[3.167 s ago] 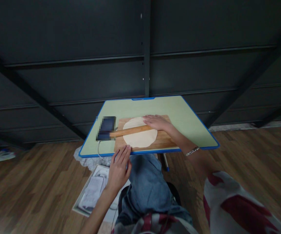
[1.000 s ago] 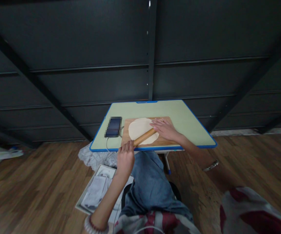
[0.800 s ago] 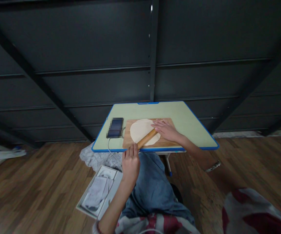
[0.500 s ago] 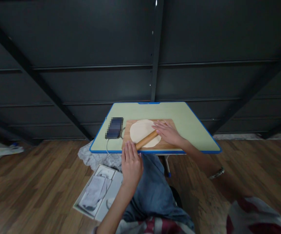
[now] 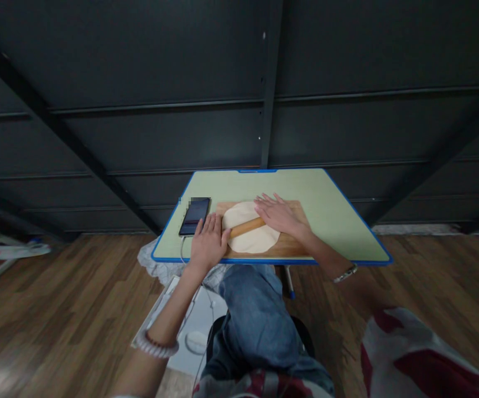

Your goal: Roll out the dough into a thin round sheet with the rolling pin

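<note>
Your left hand [image 5: 207,241] lies flat, a little left of the frame's centre, fingers extended and wrapped around nothing, with its palm side over the left end of the rolling pin [image 5: 246,227]. Your right hand [image 5: 277,214], right of centre, is likewise spread flat, fingers pointing to the upper left, covering the pin's other end. With 2 hands at 2 ends, the pin probably takes even pressure and can turn under flat palms, which a closed grip would hinder. Contact beneath each palm is hidden, so you cannot tell how firmly either presses.

The pin lies aslant across the pale, round dough sheet [image 5: 260,241], its right end higher in the frame. That sheet rests on the wooden board [image 5: 296,209], which likely spares the pale green table [image 5: 339,232] underneath. Left of the board sits the phone [image 5: 195,215], perhaps placed there to be out of the pin's way; its white cable [image 5: 182,247] runs toward the table's lower left edge.
</note>
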`<control>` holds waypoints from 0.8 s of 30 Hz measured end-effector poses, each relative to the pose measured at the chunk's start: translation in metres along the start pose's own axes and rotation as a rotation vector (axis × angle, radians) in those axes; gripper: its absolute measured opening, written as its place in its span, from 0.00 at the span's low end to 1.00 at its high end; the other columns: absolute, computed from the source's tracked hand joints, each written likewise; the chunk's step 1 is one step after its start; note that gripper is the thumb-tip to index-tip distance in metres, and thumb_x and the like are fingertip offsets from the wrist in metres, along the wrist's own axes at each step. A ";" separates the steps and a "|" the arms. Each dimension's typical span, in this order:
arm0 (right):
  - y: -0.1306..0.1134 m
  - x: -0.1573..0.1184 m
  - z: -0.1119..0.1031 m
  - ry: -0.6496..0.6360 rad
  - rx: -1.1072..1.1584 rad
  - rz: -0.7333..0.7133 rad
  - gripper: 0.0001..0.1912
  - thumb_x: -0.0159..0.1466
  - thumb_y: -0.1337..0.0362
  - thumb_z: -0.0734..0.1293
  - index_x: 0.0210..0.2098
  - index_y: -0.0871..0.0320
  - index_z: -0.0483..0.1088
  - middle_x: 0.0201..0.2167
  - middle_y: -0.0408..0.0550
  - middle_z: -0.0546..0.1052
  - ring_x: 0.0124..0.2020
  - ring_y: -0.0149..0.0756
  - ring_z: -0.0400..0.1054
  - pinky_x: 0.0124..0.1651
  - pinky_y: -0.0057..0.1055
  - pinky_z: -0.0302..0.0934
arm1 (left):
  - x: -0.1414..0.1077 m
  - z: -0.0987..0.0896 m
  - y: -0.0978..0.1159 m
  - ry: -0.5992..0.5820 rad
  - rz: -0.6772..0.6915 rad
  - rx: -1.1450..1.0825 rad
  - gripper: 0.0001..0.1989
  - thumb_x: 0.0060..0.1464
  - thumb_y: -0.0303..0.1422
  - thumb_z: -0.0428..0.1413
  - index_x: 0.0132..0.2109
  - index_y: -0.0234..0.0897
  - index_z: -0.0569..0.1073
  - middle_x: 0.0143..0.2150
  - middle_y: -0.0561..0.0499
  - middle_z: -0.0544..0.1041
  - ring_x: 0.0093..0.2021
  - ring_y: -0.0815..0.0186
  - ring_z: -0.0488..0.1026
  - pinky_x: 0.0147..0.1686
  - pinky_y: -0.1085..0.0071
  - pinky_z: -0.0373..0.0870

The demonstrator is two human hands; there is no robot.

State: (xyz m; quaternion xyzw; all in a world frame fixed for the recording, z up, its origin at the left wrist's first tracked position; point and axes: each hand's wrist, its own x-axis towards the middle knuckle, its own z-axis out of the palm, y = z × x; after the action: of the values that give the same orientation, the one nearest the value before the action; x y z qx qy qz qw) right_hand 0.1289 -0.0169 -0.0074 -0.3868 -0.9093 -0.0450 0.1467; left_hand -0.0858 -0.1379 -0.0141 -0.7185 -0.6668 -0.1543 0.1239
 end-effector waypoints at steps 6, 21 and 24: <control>0.008 -0.020 -0.005 -0.023 0.072 -0.053 0.27 0.70 0.56 0.45 0.63 0.57 0.56 0.65 0.47 0.58 0.67 0.39 0.45 0.66 0.47 0.38 | -0.063 -0.013 0.073 0.030 -0.166 -0.012 0.31 0.63 0.40 0.41 0.62 0.14 0.55 0.62 0.24 0.58 0.62 0.43 0.58 0.54 0.51 0.63; 0.006 -0.109 -0.044 0.119 0.050 -0.058 0.16 0.68 0.64 0.58 0.50 0.61 0.71 0.48 0.53 0.76 0.50 0.39 0.70 0.56 0.40 0.62 | -0.073 -0.027 0.079 -0.001 -0.020 0.091 0.26 0.61 0.34 0.47 0.62 0.22 0.61 0.59 0.30 0.65 0.59 0.47 0.62 0.56 0.53 0.62; -0.007 -0.130 -0.047 0.183 0.039 -0.014 0.14 0.67 0.66 0.59 0.49 0.61 0.71 0.46 0.53 0.77 0.47 0.39 0.72 0.53 0.38 0.66 | -0.069 -0.027 0.071 0.008 0.020 0.072 0.24 0.61 0.33 0.47 0.60 0.24 0.63 0.57 0.34 0.68 0.57 0.49 0.64 0.55 0.55 0.63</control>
State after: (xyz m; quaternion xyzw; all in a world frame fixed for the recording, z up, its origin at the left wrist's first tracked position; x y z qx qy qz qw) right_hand 0.2199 -0.1204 -0.0016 -0.3717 -0.8954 -0.0634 0.2366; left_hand -0.0210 -0.2178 -0.0141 -0.7195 -0.6643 -0.1320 0.1539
